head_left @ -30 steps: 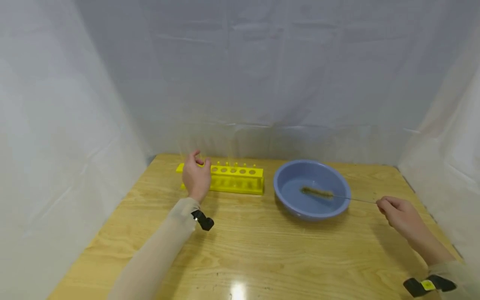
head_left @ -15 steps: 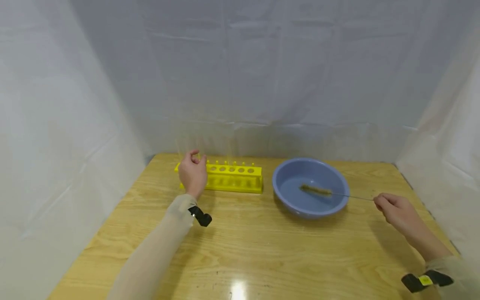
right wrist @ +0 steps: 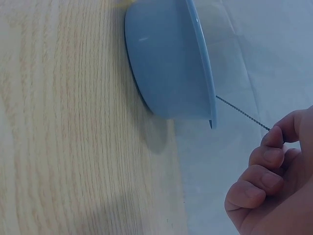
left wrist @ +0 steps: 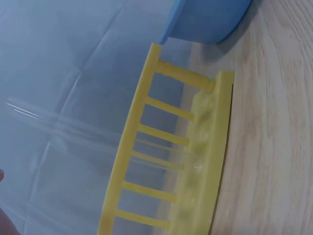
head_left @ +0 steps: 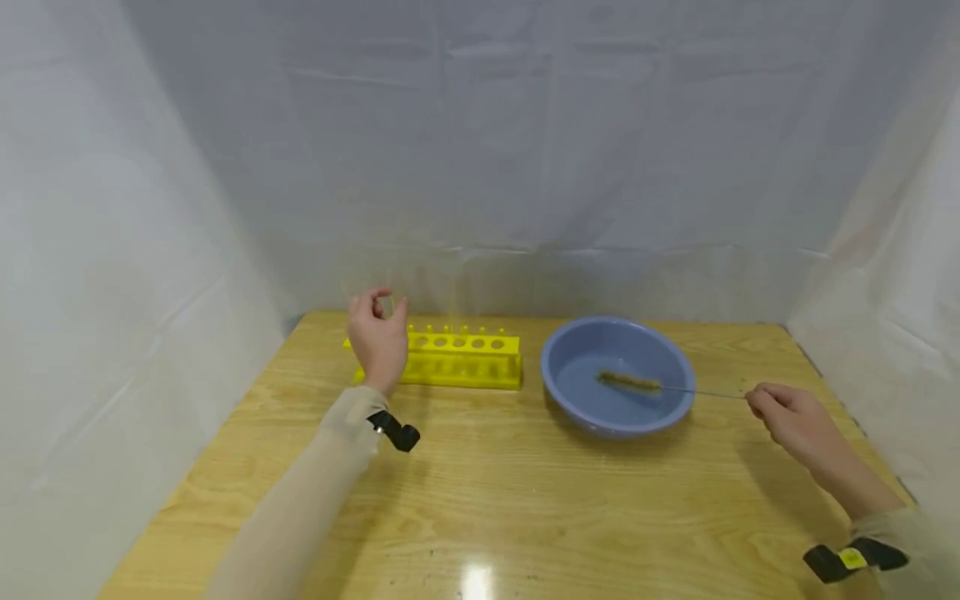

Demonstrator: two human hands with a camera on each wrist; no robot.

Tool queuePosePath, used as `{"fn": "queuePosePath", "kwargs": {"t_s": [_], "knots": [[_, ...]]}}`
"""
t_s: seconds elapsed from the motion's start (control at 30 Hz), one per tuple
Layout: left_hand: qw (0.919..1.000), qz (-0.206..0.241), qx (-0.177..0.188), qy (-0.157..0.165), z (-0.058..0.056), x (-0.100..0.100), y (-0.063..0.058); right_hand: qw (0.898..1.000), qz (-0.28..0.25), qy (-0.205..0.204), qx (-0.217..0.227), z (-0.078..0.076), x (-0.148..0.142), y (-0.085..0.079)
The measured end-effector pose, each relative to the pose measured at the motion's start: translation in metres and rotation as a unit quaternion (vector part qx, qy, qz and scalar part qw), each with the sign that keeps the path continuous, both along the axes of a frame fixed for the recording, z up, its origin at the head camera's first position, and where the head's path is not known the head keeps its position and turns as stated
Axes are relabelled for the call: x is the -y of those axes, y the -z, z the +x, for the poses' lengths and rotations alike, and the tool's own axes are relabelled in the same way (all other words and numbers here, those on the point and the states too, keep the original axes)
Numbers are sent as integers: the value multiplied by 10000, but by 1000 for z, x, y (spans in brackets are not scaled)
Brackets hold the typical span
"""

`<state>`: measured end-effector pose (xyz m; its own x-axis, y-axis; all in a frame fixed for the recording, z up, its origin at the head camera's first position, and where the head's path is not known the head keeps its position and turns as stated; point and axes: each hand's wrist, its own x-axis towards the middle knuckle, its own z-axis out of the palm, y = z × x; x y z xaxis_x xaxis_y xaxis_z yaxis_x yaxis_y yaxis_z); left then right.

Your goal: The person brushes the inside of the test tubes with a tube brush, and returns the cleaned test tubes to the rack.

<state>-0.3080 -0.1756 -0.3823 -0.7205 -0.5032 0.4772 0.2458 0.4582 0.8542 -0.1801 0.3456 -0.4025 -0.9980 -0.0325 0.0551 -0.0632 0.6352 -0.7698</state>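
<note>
In the head view my left hand [head_left: 378,343] is at the left end of a yellow test tube rack [head_left: 461,367]. Its thumb and fingers pinch a faint, clear test tube [head_left: 391,287]; the tube's lower part is hidden behind the hand. Another clear test tube [left wrist: 73,129] stands in the rack, rising well above its top bar in the left wrist view. My right hand [head_left: 798,425] grips the thin twisted wire handle [right wrist: 242,109] of a test tube brush. The brush's tan bristle head [head_left: 630,382] lies over the inside of a blue basin [head_left: 555,392].
The basin stands right of the rack on a wooden table [head_left: 525,500]. Pale plastic sheeting [head_left: 487,150] hangs behind the table and along both sides. Rack and basin sit toward the back edge, a short gap between them.
My left hand has risen slightly relative to the rack and shifted a little left, thumb and fingers still on the tube. My right hand and the brush stay nearly in place. The head view shifts slightly.
</note>
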Motion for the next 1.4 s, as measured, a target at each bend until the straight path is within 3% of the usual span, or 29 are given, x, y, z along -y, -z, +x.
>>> {"fn": "queuePosePath", "kwargs": {"t_s": [0.1, 0.47, 1.0, 1.4], "knots": [[9998, -31, -190, 69, 0, 0, -5, 10000, 31, 13, -17, -1, 0, -2], [9989, -2, -309, 355, 2, 3, -11, 10000, -4, 36, -42, -3, -1, -1], [9887, 11, -1250, 830, -4, -1, -32, 10000, 19, 75, -55, -5, -4, -2], [9809, -64, -1012, 1659, 13, -15, -33, 10000, -57, 17, 58, -4, -1, -1]]}}
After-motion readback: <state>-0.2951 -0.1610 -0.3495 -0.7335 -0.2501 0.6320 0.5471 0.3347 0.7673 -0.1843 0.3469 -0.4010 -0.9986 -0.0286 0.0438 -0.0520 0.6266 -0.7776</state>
